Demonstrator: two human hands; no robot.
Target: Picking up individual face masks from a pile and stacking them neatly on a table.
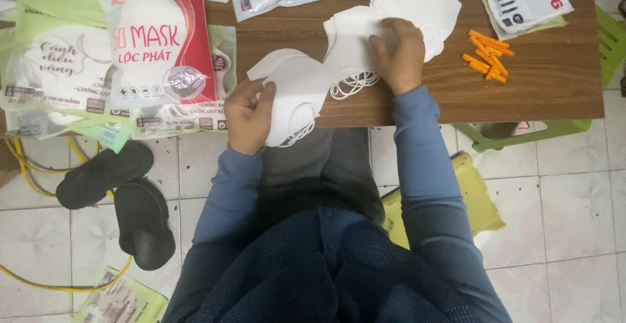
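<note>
Blue sleeves are reaching up mid-frame: left hand is pinching a white folded cloth mask stack, right hand is pressing flat on a bigger white mask pile, beside a red-and-white plastic mask bag.

Bare tabletop lies open along my right front edge; mask packets crowd the left, orange sticks sit far right.

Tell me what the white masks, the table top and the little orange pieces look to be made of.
White masks: soft matte fabric, likely non-woven; they bend under the left hand, thin elastic loops hanging out. Table top: brown wood-grain surface, faint sheen, possibly laminate. Orange pieces: small smooth sticks, probably plastic; too small to be sure.
</note>
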